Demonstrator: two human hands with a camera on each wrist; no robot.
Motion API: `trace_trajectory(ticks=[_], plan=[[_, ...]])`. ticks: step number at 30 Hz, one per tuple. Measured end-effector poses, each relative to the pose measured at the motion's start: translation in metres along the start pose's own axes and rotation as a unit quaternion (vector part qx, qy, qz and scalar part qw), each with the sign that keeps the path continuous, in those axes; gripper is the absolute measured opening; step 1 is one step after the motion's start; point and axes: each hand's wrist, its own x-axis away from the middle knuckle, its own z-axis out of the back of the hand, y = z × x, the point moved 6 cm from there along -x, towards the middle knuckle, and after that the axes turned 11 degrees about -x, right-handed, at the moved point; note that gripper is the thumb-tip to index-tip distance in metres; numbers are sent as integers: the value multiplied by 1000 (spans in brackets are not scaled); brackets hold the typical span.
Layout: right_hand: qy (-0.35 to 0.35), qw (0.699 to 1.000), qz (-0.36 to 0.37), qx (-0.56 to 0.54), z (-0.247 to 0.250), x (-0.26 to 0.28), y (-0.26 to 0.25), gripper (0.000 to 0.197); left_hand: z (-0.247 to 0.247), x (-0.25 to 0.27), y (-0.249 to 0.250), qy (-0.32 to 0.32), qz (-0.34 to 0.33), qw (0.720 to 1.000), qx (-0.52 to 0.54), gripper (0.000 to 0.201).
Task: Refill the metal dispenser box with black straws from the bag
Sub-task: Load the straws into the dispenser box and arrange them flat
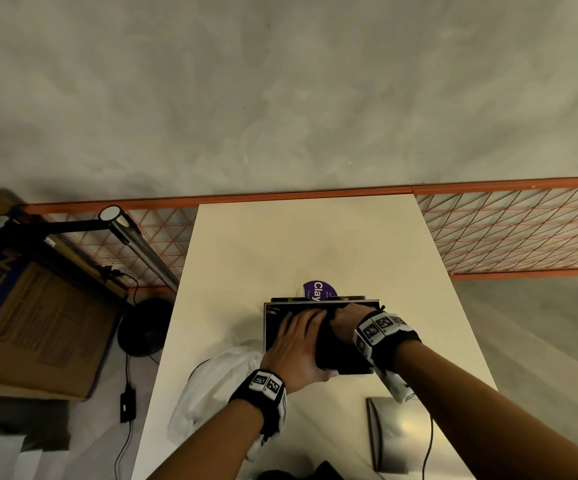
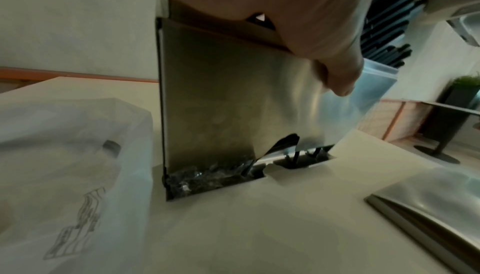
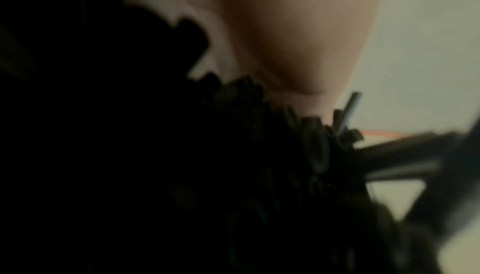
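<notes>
The metal dispenser box [image 1: 268, 332] stands open-topped in the middle of the cream table [image 1: 280, 244]. A thick bundle of black straws [image 1: 337, 358] lies across its opening. My left hand [image 1: 299, 342] lies over the bundle from the left, with its thumb [image 2: 337, 73] down the box's steel side [image 2: 233, 104] against clear plastic wrap. My right hand [image 1: 348, 318] grips the bundle from the right. In the right wrist view the straw ends [image 3: 298, 155] fill the picture under my palm [image 3: 298, 32]. More straws [image 2: 389, 32] show in clear wrap in the left wrist view.
A crumpled white plastic bag [image 1: 218, 382] lies left of the box, and the loose metal lid [image 1: 398, 434] lies at the near right with a black cable beside it. A purple label [image 1: 318, 291] sits behind the box. Orange mesh fencing [image 1: 516, 230] and a cardboard carton [image 1: 31, 306] flank the table.
</notes>
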Motion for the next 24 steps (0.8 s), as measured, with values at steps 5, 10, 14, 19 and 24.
trace_trajectory(ticks=[5,10,14,19,24], plan=[[10,998,-8,54,-3,1,-5,32,0,-6,-2,-23,10,1000,-16,94],[-7,998,-53,-29,4,-6,-1,39,0,-9,-3,-15,8,1000,-13,87],[-25,998,-40,-46,1,-20,2,38,0,-9,-3,-16,4,1000,-9,88],[-7,1000,-14,-16,-4,-27,7,36,-2,-7,-4,-34,12,999,7,90],[-37,999,-13,33,4,-29,6,31,-1,-11,-6,-50,20,998,12,83]])
